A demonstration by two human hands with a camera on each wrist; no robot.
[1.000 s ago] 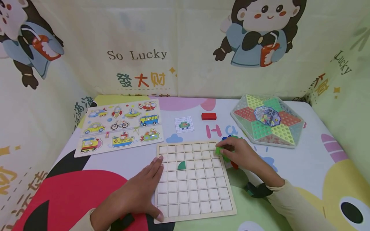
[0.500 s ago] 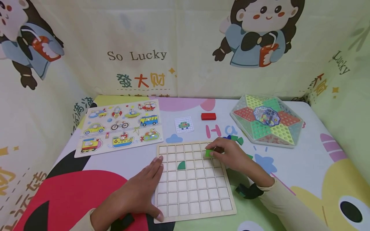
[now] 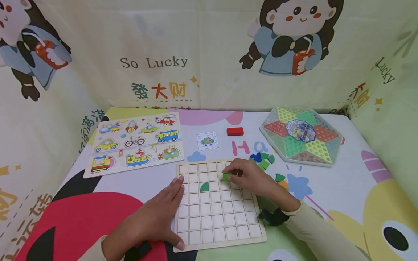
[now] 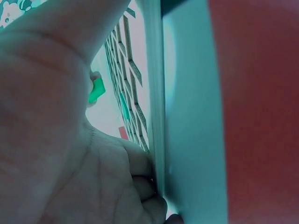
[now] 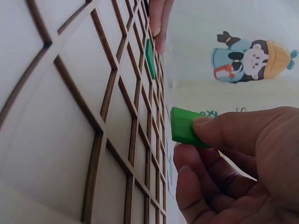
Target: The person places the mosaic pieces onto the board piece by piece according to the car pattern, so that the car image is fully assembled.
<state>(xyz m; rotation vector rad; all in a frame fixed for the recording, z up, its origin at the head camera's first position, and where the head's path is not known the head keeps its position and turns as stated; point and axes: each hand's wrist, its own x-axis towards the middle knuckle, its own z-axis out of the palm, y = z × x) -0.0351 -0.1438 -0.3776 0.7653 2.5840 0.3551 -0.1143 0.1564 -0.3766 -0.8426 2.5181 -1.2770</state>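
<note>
A wooden grid board [image 3: 220,217] with square cells lies in the middle of the table. One dark green quarter-round piece [image 3: 204,187] sits in a cell at its upper left. My right hand [image 3: 251,175] pinches a light green square tile [image 5: 184,126] between thumb and fingers, above the board's upper right cells. The right wrist view shows the tile apart from the grid. My left hand [image 3: 153,208] rests along the board's left edge, its fingers extended and the thumb at the lower left corner; in the left wrist view the palm is beside the frame.
Loose green tiles [image 3: 263,164], blue pieces [image 3: 256,157] and an orange piece [image 3: 283,185] lie right of the board. Behind it are a small pattern card [image 3: 207,141] and a red block [image 3: 235,131]. A vehicle puzzle board [image 3: 135,143] stands left, a hexagonal game box [image 3: 301,136] right.
My right hand has carried the light green tile leftward from the loose pieces to over the board's upper cells. The left hand has stayed at the left edge.
</note>
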